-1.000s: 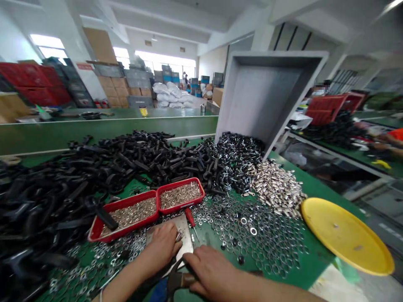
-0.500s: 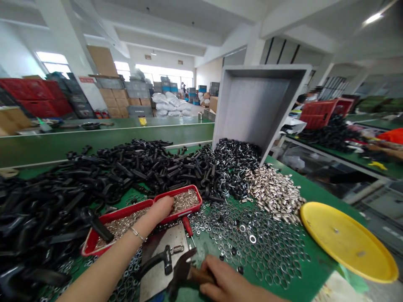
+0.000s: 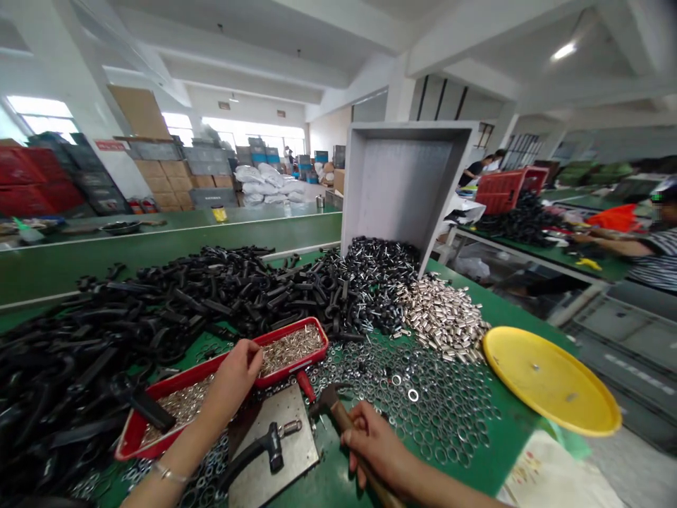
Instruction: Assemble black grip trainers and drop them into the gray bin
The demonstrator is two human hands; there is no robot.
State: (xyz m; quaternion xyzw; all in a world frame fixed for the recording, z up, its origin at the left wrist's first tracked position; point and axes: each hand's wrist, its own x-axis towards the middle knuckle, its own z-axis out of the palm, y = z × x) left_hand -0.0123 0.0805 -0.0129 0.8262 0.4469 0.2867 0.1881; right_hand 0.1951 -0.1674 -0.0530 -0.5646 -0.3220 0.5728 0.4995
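Observation:
My left hand (image 3: pixel 238 370) is raised just above the near part of a red tray (image 3: pixel 324 351) of small metal pins, with thumb and fingertips pinched together. Anything between them is too small to make out. Wrapped around the wooden handle of a hammer (image 3: pixel 341 418), my right hand (image 3: pixel 375 444) holds it tilted beside a metal plate (image 3: pixel 301 441). On that plate lies a black curved handle part (image 3: pixel 272 451), with a spring-like metal piece (image 3: pixel 290 427) at its upper end. A red-handled screwdriver (image 3: pixel 305 386) lies between the tray and the hammer head.
Black handle parts (image 3: pixel 211 282) are heaped at left and back. A grey bin (image 3: pixel 394 187) stands on its side behind dark bolts (image 3: pixel 375 275). Metal sleeves (image 3: pixel 449 314), rings (image 3: pixel 449 409) and a yellow lid (image 3: pixel 555 381) lie at right. People (image 3: pixel 656 247) work at another table.
My left hand has come up out of the pins in the red tray. My right hand has lifted and turned the hammer, uncovering more of the plate. The view has shifted to the right.

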